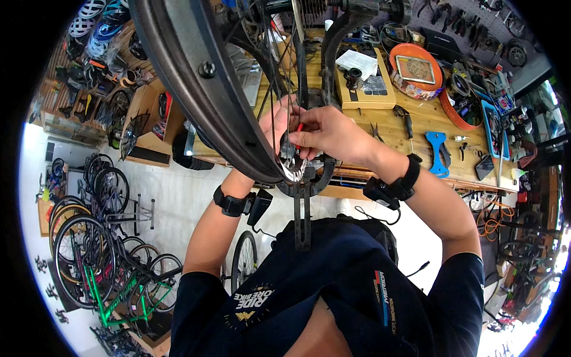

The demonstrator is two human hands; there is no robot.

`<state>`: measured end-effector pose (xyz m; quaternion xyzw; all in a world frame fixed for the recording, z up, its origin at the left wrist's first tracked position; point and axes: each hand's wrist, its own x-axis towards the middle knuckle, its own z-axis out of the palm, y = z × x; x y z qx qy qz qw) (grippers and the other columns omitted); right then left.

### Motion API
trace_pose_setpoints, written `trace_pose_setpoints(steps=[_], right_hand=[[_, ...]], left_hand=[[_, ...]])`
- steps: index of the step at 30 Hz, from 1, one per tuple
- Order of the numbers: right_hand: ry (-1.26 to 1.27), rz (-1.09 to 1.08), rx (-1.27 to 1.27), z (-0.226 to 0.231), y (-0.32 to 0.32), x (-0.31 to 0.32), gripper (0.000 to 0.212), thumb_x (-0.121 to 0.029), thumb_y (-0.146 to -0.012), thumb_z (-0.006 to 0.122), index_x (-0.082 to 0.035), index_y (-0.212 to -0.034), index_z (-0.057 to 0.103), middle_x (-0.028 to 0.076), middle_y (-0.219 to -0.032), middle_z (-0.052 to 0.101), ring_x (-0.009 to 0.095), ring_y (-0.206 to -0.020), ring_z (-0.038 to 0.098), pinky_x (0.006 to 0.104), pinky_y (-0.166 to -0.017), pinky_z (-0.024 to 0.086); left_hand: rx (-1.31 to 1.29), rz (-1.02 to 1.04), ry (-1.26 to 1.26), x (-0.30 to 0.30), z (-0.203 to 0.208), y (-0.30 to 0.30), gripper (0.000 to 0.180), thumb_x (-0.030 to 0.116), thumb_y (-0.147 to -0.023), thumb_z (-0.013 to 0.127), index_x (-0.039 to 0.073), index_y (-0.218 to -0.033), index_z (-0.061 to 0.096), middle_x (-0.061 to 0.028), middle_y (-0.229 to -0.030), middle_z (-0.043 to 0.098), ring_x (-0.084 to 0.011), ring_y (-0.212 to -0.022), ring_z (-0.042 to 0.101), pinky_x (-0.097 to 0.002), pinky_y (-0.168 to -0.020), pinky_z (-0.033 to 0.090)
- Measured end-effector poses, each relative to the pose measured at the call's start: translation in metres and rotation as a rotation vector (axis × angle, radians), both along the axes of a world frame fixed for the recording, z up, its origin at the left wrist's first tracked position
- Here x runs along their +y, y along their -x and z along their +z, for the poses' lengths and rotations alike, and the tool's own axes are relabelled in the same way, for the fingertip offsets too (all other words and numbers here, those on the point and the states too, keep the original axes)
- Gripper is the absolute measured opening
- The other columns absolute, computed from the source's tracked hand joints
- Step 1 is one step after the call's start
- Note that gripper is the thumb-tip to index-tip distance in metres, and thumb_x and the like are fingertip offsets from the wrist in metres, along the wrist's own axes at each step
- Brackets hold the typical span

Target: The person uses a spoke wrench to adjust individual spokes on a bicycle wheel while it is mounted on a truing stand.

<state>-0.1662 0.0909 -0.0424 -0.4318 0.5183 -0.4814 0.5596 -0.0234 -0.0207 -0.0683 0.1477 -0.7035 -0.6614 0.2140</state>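
Note:
A black bicycle wheel rim (205,101) stands upright in a dark truing stand (302,223), close before my chest. Thin spokes (272,71) run up from its lower part. My right hand (336,135) is closed in a pinch on a small red spoke wrench (300,127) at the spokes, just above the rim. Opposite it, my left hand (275,124) reaches in among the spokes with its fingers curled. Rim and spokes partly cover that hand, so what its fingers grip is hidden. Both hands almost touch.
On the wooden bench (416,122) lie a blue tool (438,154), a screwdriver (408,126), pliers (376,132) and a yellow box (369,95). An orange round tray (410,65) stands farther back. Several bicycles (101,238) line the left side. Straps with small black devices (259,206) circle my wrists.

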Motion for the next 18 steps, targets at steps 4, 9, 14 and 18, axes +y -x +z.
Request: trace_pose_setpoints(steps=[4, 9, 14, 18], right_hand=[[-0.024, 0.014, 0.045, -0.002, 0.003, -0.007, 0.021, -0.017, -0.089, 0.068, 0.003, -0.093, 0.065, 0.003, -0.076, 0.062, 0.01, -0.067, 0.059, 0.0234, -0.06, 0.049], [0.14, -0.083, 0.347, -0.007, -0.005, -0.015, 0.027, -0.022, -0.082, 0.072, 0.002, -0.093, 0.067, 0.011, -0.081, 0.068, 0.024, -0.075, 0.067, 0.036, -0.071, 0.052], [0.064, -0.311, 0.768, 0.002, -0.029, -0.009, 0.035, -0.031, -0.08, 0.069, 0.003, -0.088, 0.066, 0.024, -0.086, 0.066, 0.038, -0.085, 0.066, 0.0429, -0.076, 0.051], [0.119, -0.223, 0.824, 0.017, -0.028, -0.011, 0.025, -0.022, -0.079, 0.068, 0.002, -0.087, 0.064, 0.022, -0.081, 0.066, 0.038, -0.083, 0.066, 0.0425, -0.074, 0.052]], left_hand=[[-0.015, 0.026, -0.041, -0.002, -0.006, 0.001, 0.074, 0.057, -0.097, 0.034, -0.002, -0.142, 0.032, -0.0174, -0.124, 0.051, -0.0237, -0.108, 0.055, -0.0348, -0.094, 0.043], [-0.036, 0.012, -0.024, -0.004, 0.004, 0.001, 0.071, 0.054, -0.097, 0.04, -0.004, -0.137, 0.04, -0.0132, -0.12, 0.053, -0.02, -0.106, 0.055, -0.033, -0.095, 0.043], [0.016, 0.029, -0.069, -0.009, -0.011, 0.001, 0.07, 0.053, -0.096, 0.044, -0.004, -0.137, 0.039, -0.0138, -0.125, 0.052, -0.0197, -0.113, 0.052, -0.0332, -0.098, 0.041], [0.021, -0.012, -0.069, -0.011, -0.008, 0.0, 0.071, 0.052, -0.095, 0.047, -0.004, -0.138, 0.037, -0.0139, -0.13, 0.051, -0.0198, -0.117, 0.051, -0.0342, -0.102, 0.038]])
